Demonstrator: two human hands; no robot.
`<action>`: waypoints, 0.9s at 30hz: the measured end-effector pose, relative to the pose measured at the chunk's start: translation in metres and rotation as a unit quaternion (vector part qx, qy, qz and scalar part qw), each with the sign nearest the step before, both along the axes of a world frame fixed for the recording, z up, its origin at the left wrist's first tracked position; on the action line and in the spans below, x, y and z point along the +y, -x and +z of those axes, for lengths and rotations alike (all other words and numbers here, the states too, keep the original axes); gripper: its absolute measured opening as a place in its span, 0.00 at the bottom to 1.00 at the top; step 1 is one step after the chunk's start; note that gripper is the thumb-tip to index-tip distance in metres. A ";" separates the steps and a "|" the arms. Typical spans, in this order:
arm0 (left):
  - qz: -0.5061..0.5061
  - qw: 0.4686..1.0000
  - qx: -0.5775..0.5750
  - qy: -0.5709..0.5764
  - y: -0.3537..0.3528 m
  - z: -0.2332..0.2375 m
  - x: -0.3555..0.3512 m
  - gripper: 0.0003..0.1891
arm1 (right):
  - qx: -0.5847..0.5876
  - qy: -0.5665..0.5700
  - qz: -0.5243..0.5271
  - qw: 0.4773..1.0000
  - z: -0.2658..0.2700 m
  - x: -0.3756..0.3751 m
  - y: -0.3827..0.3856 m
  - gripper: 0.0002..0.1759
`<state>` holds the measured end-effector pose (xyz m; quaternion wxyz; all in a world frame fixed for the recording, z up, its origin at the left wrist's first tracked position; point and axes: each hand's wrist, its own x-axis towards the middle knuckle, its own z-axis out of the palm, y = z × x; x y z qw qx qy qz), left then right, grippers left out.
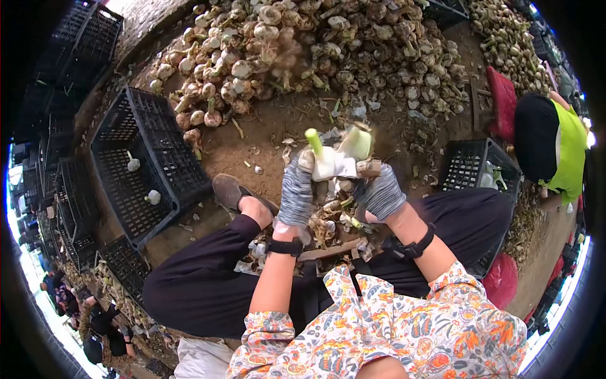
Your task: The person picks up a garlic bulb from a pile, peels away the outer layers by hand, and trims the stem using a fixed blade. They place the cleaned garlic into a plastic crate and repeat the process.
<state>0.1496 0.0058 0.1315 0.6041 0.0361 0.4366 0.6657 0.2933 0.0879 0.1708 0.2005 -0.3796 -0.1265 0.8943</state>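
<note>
Both hands wear grey knitted gloves and are raised over the lap. My left hand (297, 183) is closed on a white garlic bulb (325, 165) with a short green stem standing up. My right hand (377, 189) is closed round a brownish wooden-looking piece (368, 168), right beside the garlic. Between the hands a pale green, thick cut stem (356, 144) sticks up, slightly blurred. What lies under the right fingers is hidden. Garlic skins and scraps (325, 224) lie below the hands, between the legs.
A large garlic heap (379, 57) spreads ahead. At the left, a black crate (173, 158) holds two bulbs; another crate (467, 151) stands at the right. A person in a yellow-green top (568, 148) sits far right, near a red chair (500, 104). Other people (104, 322) are at lower left.
</note>
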 end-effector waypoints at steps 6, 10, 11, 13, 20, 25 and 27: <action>-0.093 0.956 -0.258 -0.101 0.005 0.003 -0.004 0.22 | 0.005 -0.045 -0.059 0.997 -0.003 -0.005 -0.001 0.14; 0.101 0.939 0.328 0.023 -0.012 0.003 -0.003 0.22 | -0.097 -0.352 0.032 0.930 -0.029 -0.008 -0.006 0.18; 0.103 0.956 0.275 0.018 -0.018 0.014 -0.001 0.21 | -0.103 -0.426 0.015 0.899 -0.031 -0.012 -0.002 0.23; 0.118 0.972 0.204 0.016 -0.025 0.030 0.006 0.18 | -0.099 -0.477 0.036 0.873 -0.014 -0.014 0.007 0.31; 0.084 0.947 0.309 0.034 -0.002 0.007 -0.003 0.12 | -0.019 -0.341 0.000 0.940 0.007 -0.010 0.003 0.21; -0.059 0.972 0.196 -0.113 0.019 0.027 -0.007 0.13 | 0.193 0.105 0.007 0.976 -0.025 0.030 -0.007 0.14; -0.042 0.987 0.078 -0.131 0.013 0.023 -0.009 0.15 | 0.076 0.088 -0.024 0.993 -0.033 0.029 -0.014 0.15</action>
